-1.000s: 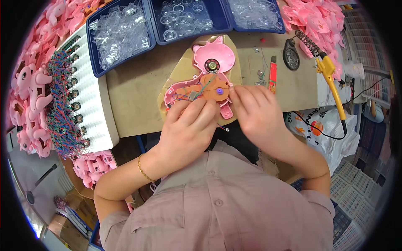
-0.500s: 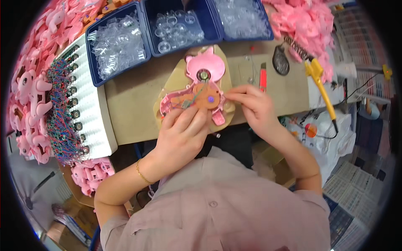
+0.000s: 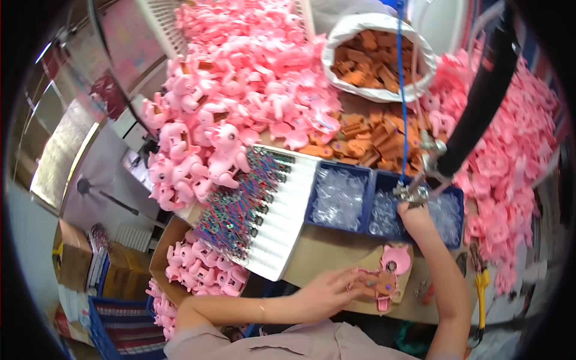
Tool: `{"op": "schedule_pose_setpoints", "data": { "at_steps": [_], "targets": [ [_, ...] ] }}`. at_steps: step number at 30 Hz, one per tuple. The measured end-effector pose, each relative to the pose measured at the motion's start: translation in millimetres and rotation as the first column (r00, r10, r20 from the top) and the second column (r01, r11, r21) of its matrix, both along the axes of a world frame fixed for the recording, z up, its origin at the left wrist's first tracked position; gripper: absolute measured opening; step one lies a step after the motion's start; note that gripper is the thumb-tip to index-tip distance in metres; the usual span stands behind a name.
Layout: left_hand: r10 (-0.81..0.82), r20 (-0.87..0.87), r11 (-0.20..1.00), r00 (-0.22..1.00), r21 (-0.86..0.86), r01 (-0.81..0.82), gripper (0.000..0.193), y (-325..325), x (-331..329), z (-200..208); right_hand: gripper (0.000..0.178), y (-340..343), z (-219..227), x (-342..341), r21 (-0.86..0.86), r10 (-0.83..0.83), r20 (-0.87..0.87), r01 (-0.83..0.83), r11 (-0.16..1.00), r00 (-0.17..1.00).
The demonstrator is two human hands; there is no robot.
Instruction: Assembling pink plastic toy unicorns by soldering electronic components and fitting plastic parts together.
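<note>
A pink animal-shaped toy half-shell (image 3: 401, 259) lies on the tan work board, its head end pointing away from me. An orange-brown gearbox (image 3: 384, 284) sits inside its body part. My left hand (image 3: 329, 294) rests at the shell's left end, bent fingers holding it by the edge. Raised over the blue bins, my right hand (image 3: 415, 218) is closed at the silver metal end (image 3: 413, 192) of a long black tool (image 3: 483, 99) hanging from above. Its fingertips are partly hidden by the metal.
Beyond the shell stand blue bins (image 3: 337, 223) of clear plastic parts. To their left, a white tray (image 3: 292, 231) carries wired round parts. Pink shells (image 3: 258, 90) are heaped behind. A white sack (image 3: 327, 57) holds orange-brown gearboxes, and a yellow-handled tool (image 3: 482, 294) hangs at the right.
My right hand has left the shell's right side and risen to the hanging tool. My left hand remains at the shell. The view has tilted up and shifted.
</note>
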State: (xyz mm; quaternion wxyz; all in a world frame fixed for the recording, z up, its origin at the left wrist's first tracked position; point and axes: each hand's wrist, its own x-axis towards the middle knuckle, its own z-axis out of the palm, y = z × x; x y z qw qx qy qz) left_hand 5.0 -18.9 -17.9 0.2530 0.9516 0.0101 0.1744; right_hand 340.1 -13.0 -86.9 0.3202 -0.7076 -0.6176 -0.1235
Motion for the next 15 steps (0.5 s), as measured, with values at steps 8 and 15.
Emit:
{"op": "schedule_pose_setpoints", "data": {
  "at_steps": [8, 15],
  "targets": [
    [0.740, 0.016, 0.673, 0.673, -0.002, -0.740, 0.028, 359, 112, 39, 0.014, -82, 59, -62, -0.052, -0.132, -0.400, 0.121, 0.991, 0.907],
    [0.912, 0.182, 0.319, 0.367, 0.248, -0.915, 0.037, 339, 213, -21, 0.020, -149, 54, -72, -0.195, -0.350, -0.747, 0.317, 0.928, 0.566]
  ]
}}
